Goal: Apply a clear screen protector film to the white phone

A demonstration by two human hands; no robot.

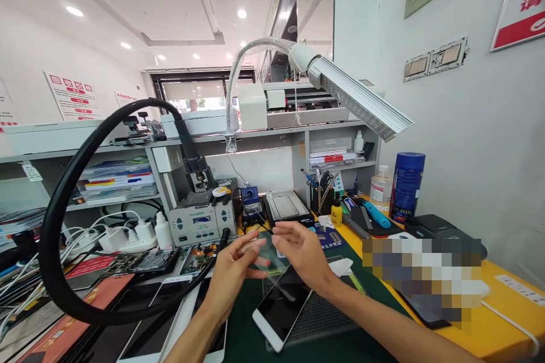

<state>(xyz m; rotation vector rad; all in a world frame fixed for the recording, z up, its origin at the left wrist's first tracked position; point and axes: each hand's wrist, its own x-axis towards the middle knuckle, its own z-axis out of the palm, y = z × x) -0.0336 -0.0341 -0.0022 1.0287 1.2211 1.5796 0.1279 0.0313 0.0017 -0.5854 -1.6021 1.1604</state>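
A thin transparent sheet (270,252), which looks like a screen protector, is held up between my two hands over the work mat. My left hand (236,264) pinches its left side between thumb and fingers. On the opposite side, my right hand (304,258) grips the sheet with thumb and bent fingers, partly hiding its edge. Below lies a white smartphone (284,306), its dark screen facing up, tilted on a grey perforated pad (330,309). My right hand and wrist cover the phone's upper end. Beside that wrist is a crumpled white wipe (340,266).
A hot-air station (202,218) with a looping black hose (53,227) stands left, near tablets and circuit boards. A lamp (357,93) arches overhead. A yellow bottle (336,212), tool holder (322,195) and blue can (407,187) stand right.
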